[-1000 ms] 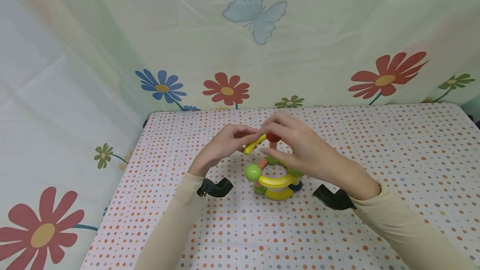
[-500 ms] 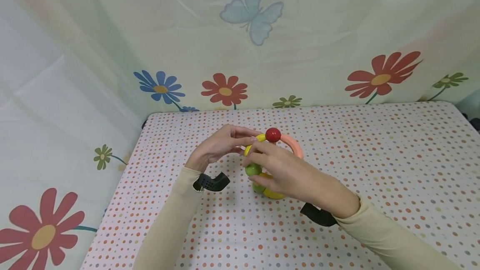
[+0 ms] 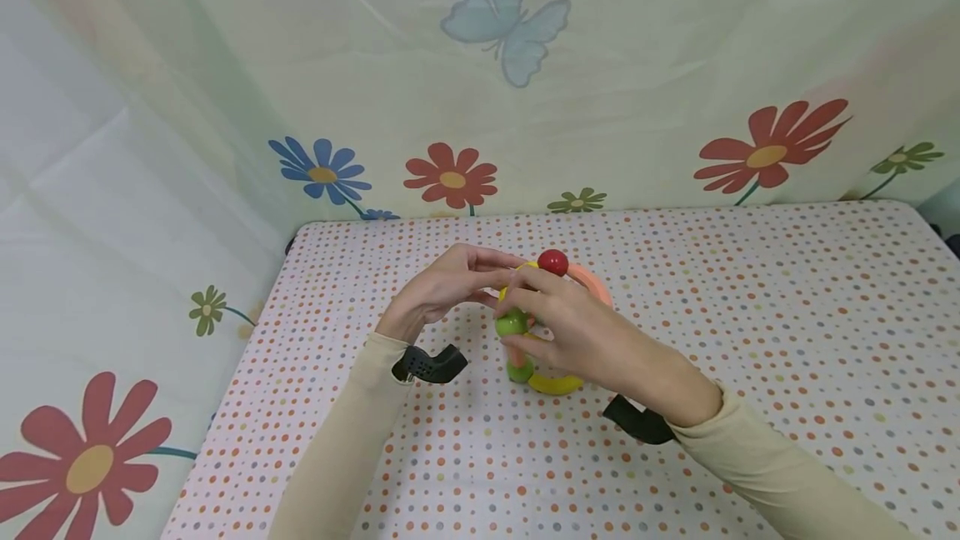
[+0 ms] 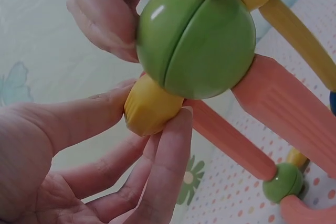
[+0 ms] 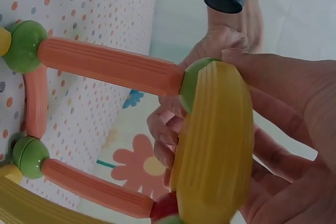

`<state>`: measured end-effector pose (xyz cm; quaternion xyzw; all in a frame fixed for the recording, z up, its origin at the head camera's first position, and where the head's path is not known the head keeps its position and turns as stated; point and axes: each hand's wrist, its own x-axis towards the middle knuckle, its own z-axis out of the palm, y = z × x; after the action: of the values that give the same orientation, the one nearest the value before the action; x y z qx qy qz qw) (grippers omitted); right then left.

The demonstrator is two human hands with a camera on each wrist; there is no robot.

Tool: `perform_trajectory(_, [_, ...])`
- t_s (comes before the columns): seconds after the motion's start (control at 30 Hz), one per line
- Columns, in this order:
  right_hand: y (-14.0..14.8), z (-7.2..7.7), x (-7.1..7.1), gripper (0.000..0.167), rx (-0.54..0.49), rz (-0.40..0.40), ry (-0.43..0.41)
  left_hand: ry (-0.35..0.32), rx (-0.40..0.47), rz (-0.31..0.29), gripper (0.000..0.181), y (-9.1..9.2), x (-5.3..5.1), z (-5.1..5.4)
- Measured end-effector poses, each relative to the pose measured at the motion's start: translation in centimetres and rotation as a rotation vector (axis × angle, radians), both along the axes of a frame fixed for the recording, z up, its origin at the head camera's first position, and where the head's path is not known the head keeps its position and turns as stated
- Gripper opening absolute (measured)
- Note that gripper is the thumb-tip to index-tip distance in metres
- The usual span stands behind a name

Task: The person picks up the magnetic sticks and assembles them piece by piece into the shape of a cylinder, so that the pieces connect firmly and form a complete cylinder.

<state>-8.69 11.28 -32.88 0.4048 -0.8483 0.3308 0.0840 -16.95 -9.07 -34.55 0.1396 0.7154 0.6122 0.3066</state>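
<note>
A ball-and-rod construction toy stands on the table between both hands, its balls joined by straight and curved rods. My left hand (image 3: 450, 286) pinches a yellow rod (image 4: 151, 107) between thumb and fingers at the toy's upper left. Against that rod's end sits a green ball (image 4: 197, 40), which my right hand (image 3: 581, 323) grips with thumb and fingertips. Orange rods (image 4: 294, 103) run down from the upper balls to lower green balls (image 4: 283, 182). A red ball (image 3: 552, 262) tops the far side. In the right wrist view, a curved yellow rod (image 5: 218, 140) lies beside my right hand.
A dotted cloth covers the table (image 3: 450, 457). Behind it hangs a curtain (image 3: 637, 65) printed with flowers and a butterfly; another curtain (image 3: 112, 232) hangs along the left side. Black wrist cameras (image 3: 431, 365) sit on both wrists.
My right hand has moved from near the red ball to the near-left green ball and taken hold of it. That ball has risen to the yellow rod in my left hand.
</note>
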Motion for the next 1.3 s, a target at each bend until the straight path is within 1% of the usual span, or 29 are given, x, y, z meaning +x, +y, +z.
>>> perform_trajectory(0.1, [1.0,0.5,-0.1,0.021,-0.021,-0.059,-0.016,0.002,0.011,-0.001,0.036,0.1,0.1,-0.1])
perform_trajectory(0.2, [2.8,1.2,-0.4,0.02,-0.046,-0.176,-0.008,0.001,0.006,0.004,0.037,0.4,0.2,-0.1])
perform_trajectory(0.27, [4.2,1.5,-0.8,0.021,-0.041,-0.257,-0.039,-0.004,0.001,0.004,0.037,0.6,0.3,-0.2])
perform_trajectory(0.33, [5.4,1.4,-1.3,0.023,-0.041,-0.303,-0.114,-0.011,0.002,0.005,0.037,0.7,0.5,-0.3])
perform_trajectory(0.43, [6.4,0.8,-1.9,0.032,-0.033,-0.33,-0.313,-0.017,0.008,0.007,0.038,0.7,0.8,-0.5])
perform_trajectory(0.53, [6.8,0.0,-2.3,0.036,-0.05,-0.338,-0.474,-0.008,0.002,0.013,0.039,0.8,0.9,-0.5])
perform_trajectory(0.57, [6.9,-0.2,-2.3,0.037,-0.056,-0.342,-0.517,-0.005,-0.002,0.013,0.039,0.8,0.9,-0.5])
perform_trajectory(0.63, [7.0,-0.4,-2.5,0.038,-0.075,-0.347,-0.561,0.0,-0.006,0.015,0.039,0.8,0.9,-0.5])
perform_trajectory(0.73, [7.0,-0.4,-2.8,0.036,-0.105,-0.343,-0.596,-0.001,-0.003,0.02,0.039,0.7,0.8,-0.6])
perform_trajectory(0.87, [6.9,-0.4,-3.0,0.035,-0.109,-0.362,-0.612,0.0,0.002,0.024,0.039,0.6,0.8,-0.7])
perform_trajectory(1.0, [6.8,-0.4,-2.9,0.036,-0.112,-0.388,-0.599,0.009,0.005,0.015,0.04,0.6,0.8,-0.7])
perform_trajectory(1.2, [6.9,-0.2,-2.9,0.036,-0.128,-0.392,-0.56,0.006,0.011,0.021,0.039,0.7,0.7,-0.8])
perform_trajectory(1.3, [7.0,-0.2,-2.9,0.037,-0.115,-0.407,-0.567,0.001,0.009,0.018,0.04,0.7,0.7,-0.8])
